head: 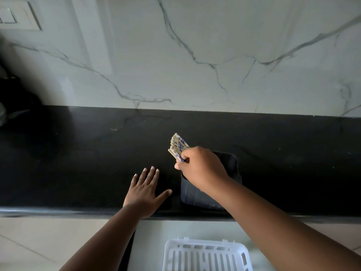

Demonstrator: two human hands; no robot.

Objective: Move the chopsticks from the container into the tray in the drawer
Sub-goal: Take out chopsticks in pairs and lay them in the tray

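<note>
The right hand [199, 165] is curled tight round a bundle of pale wooden chopsticks with blue patterned tops [178, 146], their decorated ends fanned up and to the left above the fist. It sits directly over the dark square plastic container [230, 169] on the black stone counter [78, 163]; the bundle's lower ends are hidden, so whether they have left the container is uncertain. The left hand [145, 194] lies flat on the counter just left of the container, fingers spread and straight (apparently a brace while lifting). The white slotted plastic tray [205, 255] waits in the open drawer [148, 241] at the near edge, holding no chopsticks that can be seen.
</note>
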